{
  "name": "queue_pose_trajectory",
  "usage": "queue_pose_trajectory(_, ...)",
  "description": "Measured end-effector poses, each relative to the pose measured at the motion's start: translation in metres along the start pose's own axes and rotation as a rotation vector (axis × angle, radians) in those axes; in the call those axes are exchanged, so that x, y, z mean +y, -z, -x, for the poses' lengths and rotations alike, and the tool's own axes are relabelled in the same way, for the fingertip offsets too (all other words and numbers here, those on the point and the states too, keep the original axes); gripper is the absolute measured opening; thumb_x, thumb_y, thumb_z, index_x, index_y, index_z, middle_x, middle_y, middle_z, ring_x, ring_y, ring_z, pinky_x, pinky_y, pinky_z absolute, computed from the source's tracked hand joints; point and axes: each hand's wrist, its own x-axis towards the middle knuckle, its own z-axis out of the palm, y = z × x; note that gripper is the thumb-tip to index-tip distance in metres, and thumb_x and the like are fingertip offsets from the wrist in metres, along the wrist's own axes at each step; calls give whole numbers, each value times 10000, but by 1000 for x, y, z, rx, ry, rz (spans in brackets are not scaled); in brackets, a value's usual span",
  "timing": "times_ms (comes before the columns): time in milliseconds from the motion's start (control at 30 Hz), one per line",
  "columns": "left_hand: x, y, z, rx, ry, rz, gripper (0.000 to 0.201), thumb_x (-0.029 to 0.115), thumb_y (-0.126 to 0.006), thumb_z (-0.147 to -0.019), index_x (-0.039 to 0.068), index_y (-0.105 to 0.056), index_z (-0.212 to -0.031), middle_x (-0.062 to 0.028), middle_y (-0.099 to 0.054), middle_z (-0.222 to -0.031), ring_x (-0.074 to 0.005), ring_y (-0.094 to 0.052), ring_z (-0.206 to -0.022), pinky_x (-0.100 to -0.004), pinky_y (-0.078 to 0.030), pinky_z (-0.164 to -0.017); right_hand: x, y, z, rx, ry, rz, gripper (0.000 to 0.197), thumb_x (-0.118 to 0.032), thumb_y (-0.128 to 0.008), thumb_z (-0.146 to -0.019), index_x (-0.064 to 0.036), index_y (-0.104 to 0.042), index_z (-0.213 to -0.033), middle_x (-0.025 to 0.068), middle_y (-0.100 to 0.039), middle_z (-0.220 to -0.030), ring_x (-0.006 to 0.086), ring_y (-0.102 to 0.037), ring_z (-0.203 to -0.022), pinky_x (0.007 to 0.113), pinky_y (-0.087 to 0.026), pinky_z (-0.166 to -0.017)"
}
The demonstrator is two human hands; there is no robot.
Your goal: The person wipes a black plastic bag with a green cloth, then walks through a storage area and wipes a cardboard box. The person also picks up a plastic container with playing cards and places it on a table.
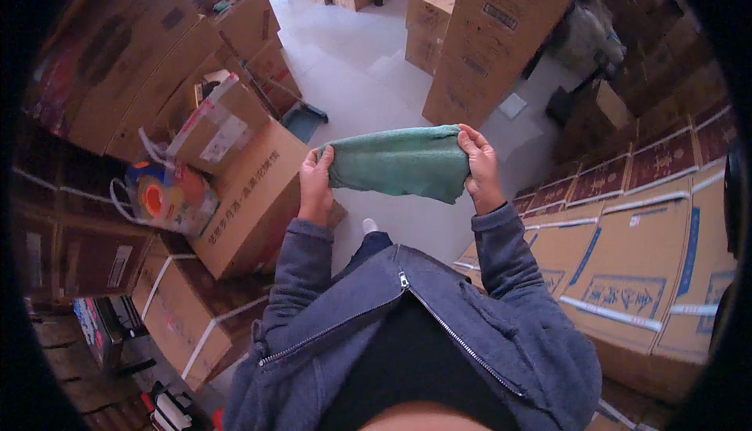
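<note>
A green cloth (399,163) is stretched between my two hands, held up in front of me above the floor. My left hand (316,184) pinches its left end, thumb on the near side. At the upper right corner, my right hand (481,166) grips the cloth with thumb and fingers. The cloth looks folded along its top edge, and its lower edge hangs loose and uneven. The fingers behind the cloth are partly hidden.
Left of me, a long carton (254,188) carries a smaller taped box (219,129), beside a colourful bag (168,196). Strapped cartons (627,274) line my right. A tall carton stack (493,39) stands ahead, beyond the pale tiled floor (352,63).
</note>
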Motion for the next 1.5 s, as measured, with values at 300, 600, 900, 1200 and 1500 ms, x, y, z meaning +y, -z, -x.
queue_pose_trajectory(300,15,-45,-171,-33,-125,-1026,430,366,-516,-893,-48,-535,-1008,-147,-608,-891,-209,-572,-857,-357,-451,-739,-37,-55,-137,38,67,65,330,-18,-631,-819,-19,-555,-1141,59,-593,-973,120,-573,-827,244,-500,-724)
queue_pose_trajectory(600,43,-98,-281,-175,-107,-194,654,207,-711,-787,-14,-301,-1246,-87,-497,-1090,-150,-503,-1004,-291,-419,-883,-42,-104,-294,-80,-27,151,257,12,-607,-823,-2,-590,-1078,50,-601,-962,114,-560,-860,229,-475,-765)
queue_pose_trajectory(900,81,-129,-407,-290,-277,-1023,1226,153,-808,-553,90,43,-1433,-219,-346,-1339,-323,-382,-1223,-343,-296,-1039,-52,-165,-482,-259,-76,181,223,20,-591,-817,5,-617,-1039,68,-621,-972,133,-561,-880,243,-444,-813)
queue_pose_trajectory(1200,65,-118,-538,150,-221,-1307,674,42,-623,-669,80,-404,-1305,-236,-600,-985,-386,-563,-969,-430,-444,-856,-36,-226,-635,-289,-37,201,260,63,-569,-797,10,-614,-1048,61,-607,-996,129,-549,-893,246,-427,-821)
queue_pose_trajectory(1500,99,-99,-772,198,-374,-636,351,39,-547,-761,41,-572,-1111,-133,-655,-921,-170,-622,-856,-291,-483,-758,-27,-330,-787,-260,-40,302,279,38,-578,-792,26,-597,-1069,55,-600,-930,122,-551,-804,238,-464,-733)
